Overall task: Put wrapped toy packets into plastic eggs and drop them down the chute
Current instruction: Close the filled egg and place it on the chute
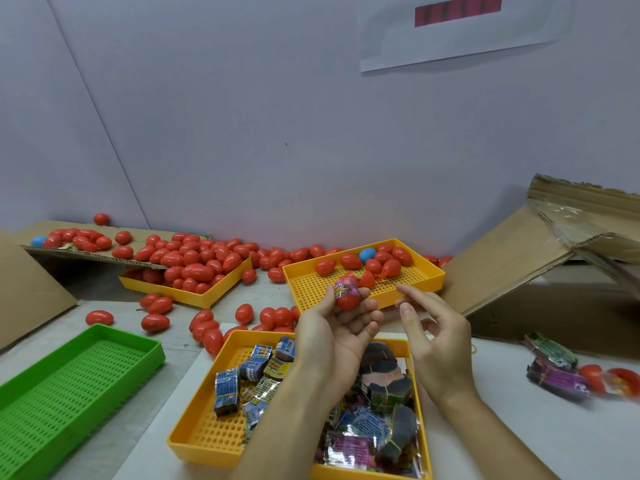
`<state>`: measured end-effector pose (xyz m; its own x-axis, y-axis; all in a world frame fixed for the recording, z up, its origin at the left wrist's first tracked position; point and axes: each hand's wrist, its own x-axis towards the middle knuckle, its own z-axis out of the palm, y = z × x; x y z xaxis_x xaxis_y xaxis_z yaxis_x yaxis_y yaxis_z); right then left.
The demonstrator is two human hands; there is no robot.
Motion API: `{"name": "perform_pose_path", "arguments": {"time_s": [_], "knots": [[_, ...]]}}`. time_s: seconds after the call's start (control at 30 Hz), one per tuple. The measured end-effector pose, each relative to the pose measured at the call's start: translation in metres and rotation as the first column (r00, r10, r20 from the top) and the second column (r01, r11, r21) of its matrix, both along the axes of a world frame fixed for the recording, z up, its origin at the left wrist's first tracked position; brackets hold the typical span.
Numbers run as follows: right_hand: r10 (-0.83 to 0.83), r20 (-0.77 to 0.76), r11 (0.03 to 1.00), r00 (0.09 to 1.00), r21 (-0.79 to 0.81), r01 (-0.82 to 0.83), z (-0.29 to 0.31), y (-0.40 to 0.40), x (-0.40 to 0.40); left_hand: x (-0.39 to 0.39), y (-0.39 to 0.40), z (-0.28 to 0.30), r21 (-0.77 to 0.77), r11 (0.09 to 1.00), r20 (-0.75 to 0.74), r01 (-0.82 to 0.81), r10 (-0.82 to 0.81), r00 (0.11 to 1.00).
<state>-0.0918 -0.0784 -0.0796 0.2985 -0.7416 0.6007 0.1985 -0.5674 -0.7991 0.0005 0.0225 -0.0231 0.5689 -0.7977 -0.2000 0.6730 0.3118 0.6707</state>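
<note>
The left hand (pixel 341 323) grips a red egg half (pixel 347 299) between thumb and fingertips, with a pink wrapped packet (pixel 344 286) standing up out of its open top. The hinged second half (pixel 367 279) hangs off to the right, just beside the fingertips. The palm faces up, the forearm rising from the near edge. The right hand (pixel 434 330) hovers just right of the egg, holding nothing, fingers loosely bent, thumb raised. Below both wrists sits a yellow perforated tray (pixel 221 434) of crinkly, glossy packets. Beyond the hands, another yellow tray (pixel 412 282) holds smooth red eggs and 1 blue egg (pixel 367 254). A green slotted tray (pixel 62 393) lies near left, a cardboard ramp (pixel 502 268) at right.
</note>
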Motion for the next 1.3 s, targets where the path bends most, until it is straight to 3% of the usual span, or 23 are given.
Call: {"name": "perform_pose_path", "arguments": {"time_s": [0.13,0.4,0.57,0.7,1.03,1.17,1.3], "knots": [[-0.001,0.0,1.0,1.0,0.022,0.001,0.001,0.0,-0.001,0.001,-0.001,-0.001,-0.01,1.0,0.031,-0.015,0.016,0.999],[0.013,0.005,0.999,1.0,0.047,-0.013,0.001,0.001,-0.001,0.0,-0.006,-0.006,-0.082,0.981,0.236,-0.177,0.192,0.953],[0.021,-0.005,0.999,1.0,0.05,-0.02,0.001,0.0,-0.001,-0.001,-0.002,-0.01,0.004,0.965,0.582,-0.261,0.209,0.785],[0.021,-0.003,0.999,1.0,0.05,-0.021,0.002,0.001,-0.001,-0.002,0.0,-0.01,0.014,0.956,0.689,-0.294,0.203,0.696],[0.02,-0.009,0.998,1.0,0.052,-0.019,0.0,0.0,-0.001,-0.003,0.0,-0.008,0.004,0.958,0.67,-0.287,0.211,0.712],[0.015,-0.015,0.999,1.0,0.042,-0.014,0.001,0.0,-0.001,-0.006,-0.005,-0.002,-0.012,0.971,0.434,-0.238,0.219,0.874],[0.011,-0.018,0.999,1.0,0.04,-0.011,0.003,0.001,-0.001,-0.005,-0.006,0.001,0.011,0.974,0.277,-0.225,0.213,0.937]]}}
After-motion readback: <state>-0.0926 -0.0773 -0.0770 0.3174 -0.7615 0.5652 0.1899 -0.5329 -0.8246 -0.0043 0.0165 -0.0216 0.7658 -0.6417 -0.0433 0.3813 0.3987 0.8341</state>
